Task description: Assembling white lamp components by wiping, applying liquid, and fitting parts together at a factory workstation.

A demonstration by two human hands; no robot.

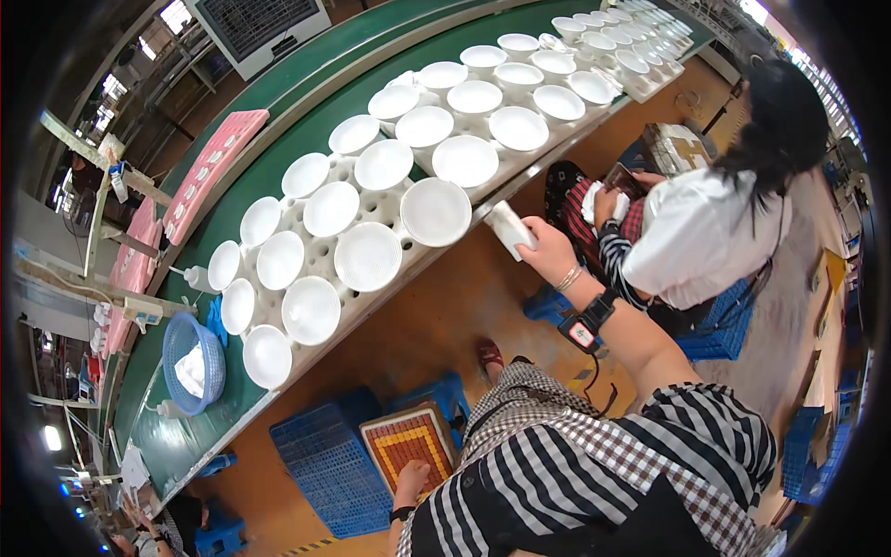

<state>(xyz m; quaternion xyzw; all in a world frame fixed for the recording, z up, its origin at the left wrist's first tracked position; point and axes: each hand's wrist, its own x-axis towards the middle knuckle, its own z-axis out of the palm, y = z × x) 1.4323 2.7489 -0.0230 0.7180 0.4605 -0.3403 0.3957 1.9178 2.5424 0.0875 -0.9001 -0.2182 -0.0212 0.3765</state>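
A: Where to begin?
B: With the landmark: a long green tabletop, running diagonally from lower left to upper right. On top, pale perforated boards carrying rows of round, shallow white bowls.
A: And in the right hand?
B: Held between curled fingers and thumb: a small white block-like piece, exact kind unclear. Just off the tabletop's near edge, near the closest bowl. On the same wrist, thin bracelets and a black-strapped device.
A: And the left hand?
B: Well below the tabletop's near edge, with fingers curled inward. Impossible to say whether gripping anything. Just beside, on the near side of the tabletop: a square cushion of orange, brown and yellow tiles, next to a blue plastic mesh crate.
A: Anything else on the tabletop?
B: At the left end, a round blue plastic mesh basket, with a crumpled white cloth inside. Along the far edge, long pink strips bearing small white pieces.
A: Anyone nearby?
B: Off the tabletop's near side, toward the right: a seated co-worker in a white top, with a dark flat object in hand.
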